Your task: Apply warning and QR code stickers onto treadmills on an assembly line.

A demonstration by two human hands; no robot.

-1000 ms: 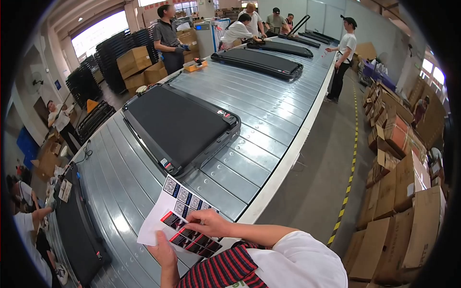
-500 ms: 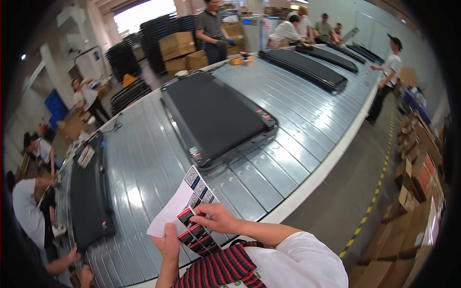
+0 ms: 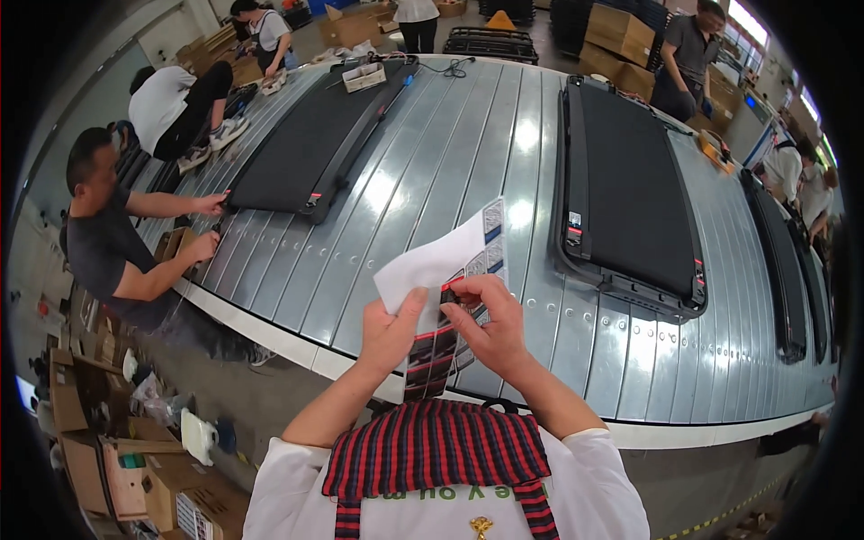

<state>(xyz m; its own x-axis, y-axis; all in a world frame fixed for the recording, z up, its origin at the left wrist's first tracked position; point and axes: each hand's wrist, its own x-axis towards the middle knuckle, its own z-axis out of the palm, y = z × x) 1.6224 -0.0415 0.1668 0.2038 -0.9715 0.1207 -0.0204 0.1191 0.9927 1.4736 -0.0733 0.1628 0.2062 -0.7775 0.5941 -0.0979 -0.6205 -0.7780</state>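
In front of my chest I hold sheets of printed stickers (image 3: 427,265) up over the edge of the conveyor. White backing shows on one side, and rows of code labels and black-and-red labels on the other. My left hand (image 3: 393,331) is closed on the sheets' left edge, thumb on top. With finger and thumb, my right hand (image 3: 490,324) pinches a small black-and-red label (image 3: 447,294) at the middle of the sheets. Whether that label is fully off its backing is hidden by the fingers. Beyond to the right lies a flat black treadmill (image 3: 625,180).
Another black treadmill (image 3: 310,144) lies to the left, with a small white box (image 3: 364,77) on it. A co-worker in a dark shirt (image 3: 112,225) reaches to its near end. More treadmills (image 3: 776,270) lie at right on the slatted metal conveyor (image 3: 450,135). Cardboard boxes (image 3: 171,486) stand lower left.
My view has swung left, bringing the left treadmill and co-worker nearer the middle. Both hands still hold the sheets; the right fingers remain at the black-and-red label.
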